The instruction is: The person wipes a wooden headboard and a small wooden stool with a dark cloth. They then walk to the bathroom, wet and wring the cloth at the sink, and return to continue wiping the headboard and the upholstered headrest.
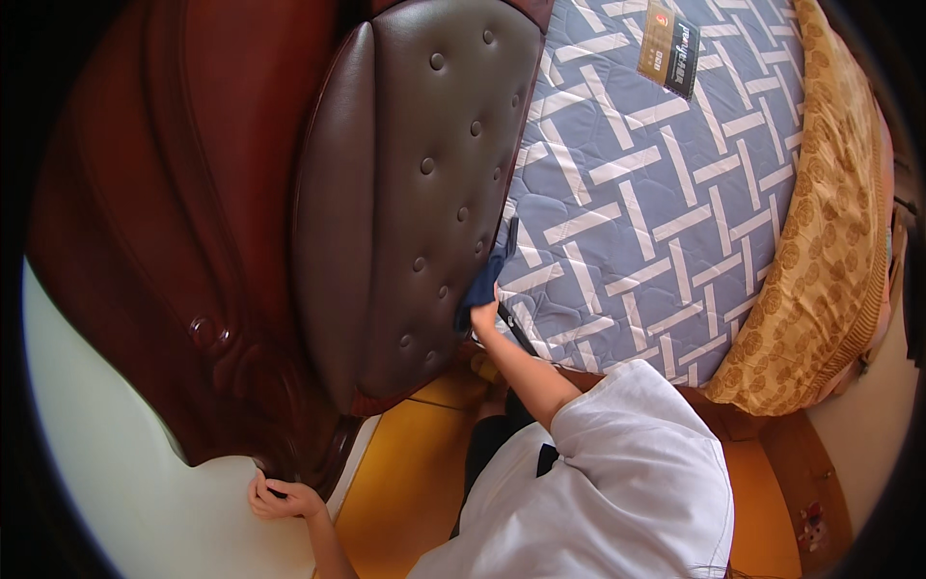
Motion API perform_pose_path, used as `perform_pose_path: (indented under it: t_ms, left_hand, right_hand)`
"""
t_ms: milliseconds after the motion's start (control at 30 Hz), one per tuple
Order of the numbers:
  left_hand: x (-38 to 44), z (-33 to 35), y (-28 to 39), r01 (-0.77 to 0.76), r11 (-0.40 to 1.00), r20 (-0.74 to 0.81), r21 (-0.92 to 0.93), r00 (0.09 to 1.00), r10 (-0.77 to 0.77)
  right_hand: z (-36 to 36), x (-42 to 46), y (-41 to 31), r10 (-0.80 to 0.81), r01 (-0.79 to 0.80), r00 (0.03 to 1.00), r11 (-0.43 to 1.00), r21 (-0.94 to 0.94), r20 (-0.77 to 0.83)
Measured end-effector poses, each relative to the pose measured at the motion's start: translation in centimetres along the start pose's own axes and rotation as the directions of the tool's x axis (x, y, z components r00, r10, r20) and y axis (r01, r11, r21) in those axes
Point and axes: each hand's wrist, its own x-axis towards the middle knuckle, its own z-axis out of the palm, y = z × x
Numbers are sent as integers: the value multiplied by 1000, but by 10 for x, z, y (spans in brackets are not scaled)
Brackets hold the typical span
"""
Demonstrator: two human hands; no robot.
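Observation:
My right hand [483,316] holds a dark blue cloth [483,284] low on the padded panel, at the seam where it meets the mattress [651,210]. The panel is brown tufted leather [434,210] with several round buttons, set in a bed's headboard of glossy dark red carved wood [239,362]. At the headboard's outer lower edge, my left hand [283,496] has its fingers curled beside the wood. A small dark patch shows between its thumb and fingers; whether it grips the edge is unclear.
Gold patterned bedding [825,239] lies folded back along the mattress's far side. A label bearing writing [669,49] is on the mattress. A pale wall [145,463] runs behind the headboard. Below is an orange-brown floor [398,478], and a small toy [812,527] sits at lower right.

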Motion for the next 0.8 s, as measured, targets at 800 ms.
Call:
perform_pose_path:
  t_ms: [800]
  left_hand:
    - [8, -17, 5, 169, 950, 7, -263, 985, -173]
  right_hand:
    - [96, -85, -195, -787, 831, 535, 424, -360, 309]
